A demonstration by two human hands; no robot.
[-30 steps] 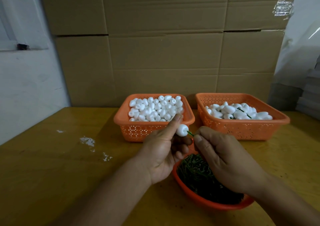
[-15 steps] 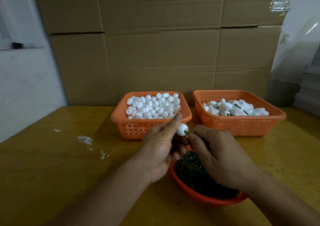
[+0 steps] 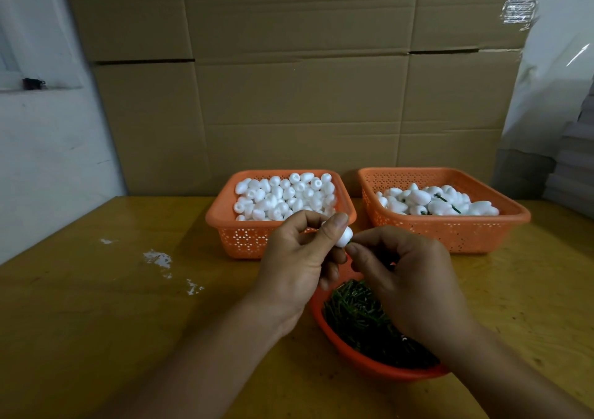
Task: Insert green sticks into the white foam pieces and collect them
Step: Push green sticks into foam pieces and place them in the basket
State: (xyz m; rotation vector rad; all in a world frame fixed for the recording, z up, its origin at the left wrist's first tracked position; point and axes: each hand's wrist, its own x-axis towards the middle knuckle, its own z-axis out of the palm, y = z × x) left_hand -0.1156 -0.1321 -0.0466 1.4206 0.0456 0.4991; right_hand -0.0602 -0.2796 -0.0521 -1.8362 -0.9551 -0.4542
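Sitting pinched between thumb and fingers of the left hand (image 3: 295,258), the white foam piece (image 3: 343,237) has a green stick (image 3: 349,242) at its 4 o'clock end, pinched by the right hand (image 3: 408,277), above the bowl of sticks (image 3: 353,359) on the tabletop (image 3: 96,306).

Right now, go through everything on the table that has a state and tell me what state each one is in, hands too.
Left hand: pinches the foam piece.
Right hand: pinches the green stick.
Foam piece: held above the table, stick at its end.
Green stick: almost wholly hidden, depth unclear.
Left basket: heaped with plain foam pieces.
Right basket: partly filled with foam pieces, some showing sticks.
Round orange bowl: full of green sticks.
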